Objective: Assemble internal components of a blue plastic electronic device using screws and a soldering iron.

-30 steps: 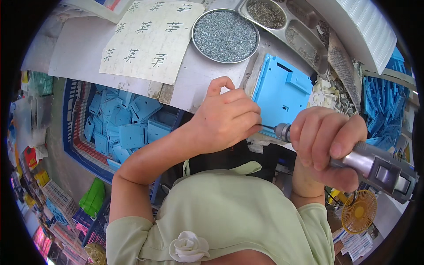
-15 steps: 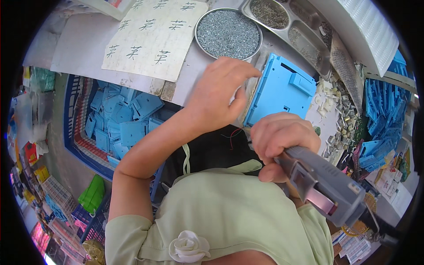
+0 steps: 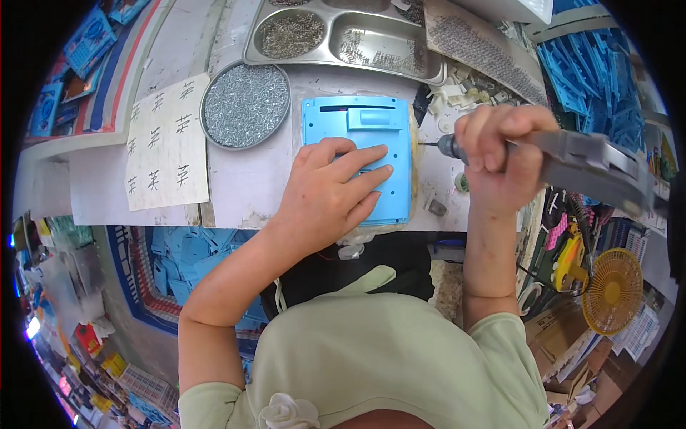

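Observation:
A flat, light-blue plastic casing [image 3: 357, 154] lies on the worktable in front of me, with a slot and a raised block at its far end. My left hand [image 3: 332, 182] rests on its near half, fingers spread and flat. To the right of the casing, my right hand [image 3: 504, 143] is wrapped round a grey electric screwdriver [image 3: 593, 168]. The screwdriver lies nearly level, its thin bit pointing left, close to the casing's right edge in the picture. Whether the bit carries a screw is too small to tell.
A round dish of screws [image 3: 246, 106] stands left of the casing, beside a handwritten sheet [image 3: 168, 146]. Behind is a metal compartment tray [image 3: 336, 66] with small parts. Small white parts [image 3: 464, 93] lie to the right. A blue basket [image 3: 136, 289] holds more blue casings below the table.
My left hand has come down flat onto the casing. My right hand has moved the screwdriver away from my body to the casing's right side. The view has turned, too.

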A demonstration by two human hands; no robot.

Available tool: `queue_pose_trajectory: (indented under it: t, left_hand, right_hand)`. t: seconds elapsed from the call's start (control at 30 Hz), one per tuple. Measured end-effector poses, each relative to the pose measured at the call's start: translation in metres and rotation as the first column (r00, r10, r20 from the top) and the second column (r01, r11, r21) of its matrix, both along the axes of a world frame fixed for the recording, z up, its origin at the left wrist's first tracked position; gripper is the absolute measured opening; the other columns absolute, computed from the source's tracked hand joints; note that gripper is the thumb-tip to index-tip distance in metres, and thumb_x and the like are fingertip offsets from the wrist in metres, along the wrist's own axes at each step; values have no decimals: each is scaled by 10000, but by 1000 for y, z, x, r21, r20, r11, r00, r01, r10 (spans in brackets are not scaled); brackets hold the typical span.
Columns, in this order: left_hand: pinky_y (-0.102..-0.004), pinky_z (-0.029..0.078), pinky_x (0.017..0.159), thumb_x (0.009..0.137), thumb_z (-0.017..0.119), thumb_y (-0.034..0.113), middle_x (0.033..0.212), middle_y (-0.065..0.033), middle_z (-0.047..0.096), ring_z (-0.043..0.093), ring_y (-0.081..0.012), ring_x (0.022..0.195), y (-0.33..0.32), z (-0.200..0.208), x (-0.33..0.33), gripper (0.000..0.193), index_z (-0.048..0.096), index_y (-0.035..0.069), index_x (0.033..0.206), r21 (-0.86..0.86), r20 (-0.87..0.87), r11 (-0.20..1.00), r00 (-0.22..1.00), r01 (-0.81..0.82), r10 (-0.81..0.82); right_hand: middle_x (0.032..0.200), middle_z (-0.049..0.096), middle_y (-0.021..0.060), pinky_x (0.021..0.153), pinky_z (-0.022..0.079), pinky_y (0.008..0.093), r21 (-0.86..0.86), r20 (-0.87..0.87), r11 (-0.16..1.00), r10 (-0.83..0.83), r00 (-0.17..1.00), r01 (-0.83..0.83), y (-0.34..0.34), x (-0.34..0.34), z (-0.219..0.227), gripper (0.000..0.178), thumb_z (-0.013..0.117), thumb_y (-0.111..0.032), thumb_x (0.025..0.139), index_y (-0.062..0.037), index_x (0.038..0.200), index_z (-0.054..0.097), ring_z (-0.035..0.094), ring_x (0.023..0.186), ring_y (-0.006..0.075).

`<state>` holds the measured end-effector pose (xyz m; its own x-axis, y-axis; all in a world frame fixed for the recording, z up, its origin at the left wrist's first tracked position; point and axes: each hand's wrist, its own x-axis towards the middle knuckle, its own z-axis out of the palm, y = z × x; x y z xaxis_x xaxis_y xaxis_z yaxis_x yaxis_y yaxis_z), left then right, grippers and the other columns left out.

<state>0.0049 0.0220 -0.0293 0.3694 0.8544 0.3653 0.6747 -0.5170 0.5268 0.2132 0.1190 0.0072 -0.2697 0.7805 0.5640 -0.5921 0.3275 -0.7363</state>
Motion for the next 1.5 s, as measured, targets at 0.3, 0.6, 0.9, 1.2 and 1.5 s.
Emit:
queue_pose_trajectory:
  t: [0.3, 0.6, 0.9, 1.2, 1.5]
  left_hand:
    - [-420, 443, 914, 768, 754, 146, 1260, -37, 675, 588, -286, 1040, -1, -2, 0, 367, 736, 136, 1134, -13, 15, 1000, 1000, -10, 10]
    - [-472, 424, 1029, 766, 785, 199, 1403, -147, 540, 524, -369, 1255, 59, 2, -18, 381, 660, 98, 1110, 236, -189, 964, 968, -120, 166]
    - [-348, 514, 784, 997, 572, 279, 1111, -92, 591, 597, -170, 932, -215, -110, -259, 320, 519, 5, 1154, -383, 679, 104, -203, -918, 706]
    - [-462, 452, 1052, 999, 608, 210, 1452, -185, 471, 522, -286, 1294, -299, -212, -264, 496, 469, 43, 1446, -298, 313, -343, -430, -891, 847]
    - [-417, 436, 1032, 846, 770, 258, 1399, -310, 442, 523, -385, 1257, 186, 53, -321, 716, 426, -88, 1371, 298, 440, 414, 508, -860, 740]
  right_hand:
    - [765, 614, 70, 567, 474, 283, -79, 51, 992, 103, 993, -99, -17, 8, -3, 205, 684, 53, 848, -5, 977, 536, 565, 628, 138]
    - [688, 549, 20, 567, 426, 317, -32, 91, 998, 59, 994, -56, -34, 5, 34, 252, 736, -210, 935, -43, 1016, 565, 524, 589, 153]
    - [687, 500, -81, 659, 356, 284, 10, 120, 998, 54, 991, -55, -4, 59, 51, 462, 641, -541, 967, -103, 1099, 586, 454, 600, 63]
    - [629, 471, -63, 565, 330, 252, -37, 151, 999, -29, 988, 35, 7, 0, 44, 445, 715, -481, 943, -88, 1047, 534, 432, 519, 68]
    - [741, 517, 16, 532, 371, 250, -89, 341, 954, -240, 909, 285, 5, 10, 56, 584, 818, -427, 864, -69, 1205, 508, 475, 585, 104]
